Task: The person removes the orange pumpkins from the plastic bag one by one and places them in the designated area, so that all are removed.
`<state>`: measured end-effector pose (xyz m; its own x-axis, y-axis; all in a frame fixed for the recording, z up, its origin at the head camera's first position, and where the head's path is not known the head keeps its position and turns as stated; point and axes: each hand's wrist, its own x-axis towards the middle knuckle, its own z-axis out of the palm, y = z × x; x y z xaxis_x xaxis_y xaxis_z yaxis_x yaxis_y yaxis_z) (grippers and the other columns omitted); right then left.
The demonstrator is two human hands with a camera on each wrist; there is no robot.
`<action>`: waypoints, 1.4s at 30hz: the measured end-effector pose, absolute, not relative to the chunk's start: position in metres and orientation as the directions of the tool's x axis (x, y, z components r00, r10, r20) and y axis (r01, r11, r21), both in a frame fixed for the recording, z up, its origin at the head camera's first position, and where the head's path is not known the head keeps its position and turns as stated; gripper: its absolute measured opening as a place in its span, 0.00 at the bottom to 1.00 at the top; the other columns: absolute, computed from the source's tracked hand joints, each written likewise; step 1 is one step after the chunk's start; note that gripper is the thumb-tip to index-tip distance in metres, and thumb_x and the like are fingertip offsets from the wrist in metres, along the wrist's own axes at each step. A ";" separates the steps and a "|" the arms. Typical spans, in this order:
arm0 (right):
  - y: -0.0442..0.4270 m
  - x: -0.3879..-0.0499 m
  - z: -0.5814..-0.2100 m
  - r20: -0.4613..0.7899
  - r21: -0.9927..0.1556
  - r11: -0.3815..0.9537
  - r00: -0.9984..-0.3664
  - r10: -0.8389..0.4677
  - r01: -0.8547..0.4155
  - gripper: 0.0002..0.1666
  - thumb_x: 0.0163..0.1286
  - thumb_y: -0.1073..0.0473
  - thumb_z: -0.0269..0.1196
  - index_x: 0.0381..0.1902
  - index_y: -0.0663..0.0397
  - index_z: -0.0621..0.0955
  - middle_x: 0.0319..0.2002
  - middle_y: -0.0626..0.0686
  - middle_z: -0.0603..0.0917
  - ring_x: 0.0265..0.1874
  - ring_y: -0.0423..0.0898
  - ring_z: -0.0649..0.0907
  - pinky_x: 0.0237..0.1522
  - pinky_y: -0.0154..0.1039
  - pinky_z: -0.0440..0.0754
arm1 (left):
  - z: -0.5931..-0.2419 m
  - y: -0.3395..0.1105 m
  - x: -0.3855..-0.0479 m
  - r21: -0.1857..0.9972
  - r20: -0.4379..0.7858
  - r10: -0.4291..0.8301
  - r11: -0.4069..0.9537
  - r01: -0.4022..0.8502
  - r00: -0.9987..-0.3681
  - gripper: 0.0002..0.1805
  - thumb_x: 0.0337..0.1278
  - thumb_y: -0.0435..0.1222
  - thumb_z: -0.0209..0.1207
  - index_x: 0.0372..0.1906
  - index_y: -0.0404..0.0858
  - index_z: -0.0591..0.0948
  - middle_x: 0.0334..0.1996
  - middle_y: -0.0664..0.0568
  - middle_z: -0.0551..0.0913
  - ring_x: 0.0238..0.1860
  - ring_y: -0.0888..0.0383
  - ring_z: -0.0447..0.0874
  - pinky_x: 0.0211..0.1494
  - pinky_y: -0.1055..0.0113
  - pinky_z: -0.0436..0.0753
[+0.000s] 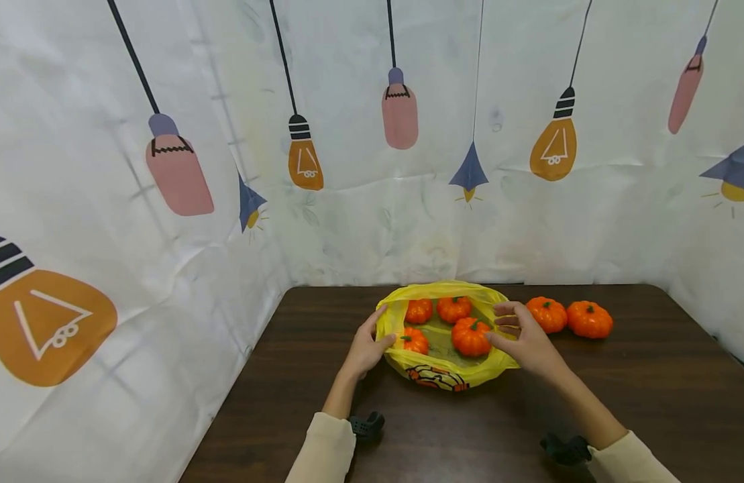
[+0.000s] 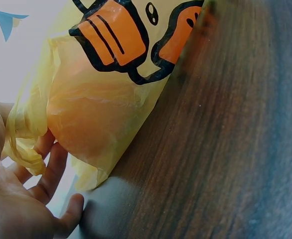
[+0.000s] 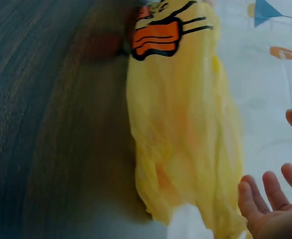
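A yellow plastic bag (image 1: pixel 456 382) with an orange and black cartoon print sits on the table, its mouth spread wide. Several small orange pumpkins (image 1: pixel 471 337) show inside it. At the bag's left rim my left hand (image 1: pixel 365 345) holds the edge; in the left wrist view the thin plastic passes between thumb and fingers. My right hand (image 1: pixel 531 342) hovers at the right rim with fingers spread and nothing gripped. From the right wrist, those fingers (image 3: pixel 273 191) appear beside the yellow plastic; whether they touch it, I cannot tell.
Two more orange pumpkins (image 1: pixel 589 319) lie on the dark wooden table (image 1: pixel 637 382), right of the bag. A white cloth (image 1: pixel 359 228) printed with hanging lamps and bulbs stands behind the table and along its sides. Each wrist wears a dark band (image 1: pixel 367 425).
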<state>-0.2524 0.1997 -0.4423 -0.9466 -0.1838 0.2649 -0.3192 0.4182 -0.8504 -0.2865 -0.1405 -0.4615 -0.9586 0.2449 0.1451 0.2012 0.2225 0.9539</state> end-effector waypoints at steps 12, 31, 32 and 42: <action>0.190 -0.271 -0.465 0.186 -0.812 0.527 -0.967 -0.175 -0.251 0.47 0.68 0.52 0.70 0.74 0.66 0.61 0.73 0.68 0.63 0.70 0.72 0.67 0.68 0.68 0.68 | -0.464 -0.141 -0.288 0.957 0.142 0.248 0.211 0.197 -0.958 0.37 0.71 0.28 0.57 0.81 0.38 0.59 0.74 0.32 0.67 0.64 0.40 0.78 0.57 0.56 0.84; 0.190 -0.289 -0.478 0.096 -0.797 0.564 -0.967 -0.234 -0.215 0.53 0.66 0.50 0.72 0.77 0.67 0.57 0.72 0.72 0.64 0.66 0.71 0.71 0.62 0.65 0.75 | -0.468 -0.140 -0.291 0.959 0.138 0.235 0.213 0.189 -0.962 0.37 0.70 0.28 0.57 0.81 0.40 0.60 0.70 0.32 0.72 0.56 0.46 0.82 0.50 0.62 0.84; 0.189 -0.290 -0.478 0.096 -0.796 0.565 -0.967 -0.236 -0.217 0.53 0.66 0.50 0.72 0.76 0.68 0.58 0.72 0.72 0.64 0.66 0.71 0.71 0.62 0.65 0.75 | -0.467 -0.140 -0.291 0.958 0.136 0.235 0.216 0.188 -0.962 0.37 0.70 0.28 0.58 0.81 0.40 0.60 0.70 0.32 0.72 0.56 0.46 0.81 0.51 0.62 0.84; 0.188 -0.297 -0.486 0.081 -0.780 0.582 -0.960 -0.267 -0.227 0.54 0.63 0.52 0.74 0.76 0.69 0.59 0.73 0.73 0.63 0.67 0.71 0.70 0.66 0.67 0.71 | -0.459 -0.140 -0.284 0.951 0.141 0.244 0.234 0.200 -0.959 0.37 0.70 0.29 0.58 0.81 0.39 0.60 0.68 0.31 0.73 0.55 0.46 0.82 0.50 0.62 0.84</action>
<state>-0.2968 0.1879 -0.4859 -0.9603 -0.2670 0.0806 -0.2274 0.5824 -0.7804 -0.2836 -0.1402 -0.4594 -0.9594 0.2444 0.1411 0.1996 0.2342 0.9515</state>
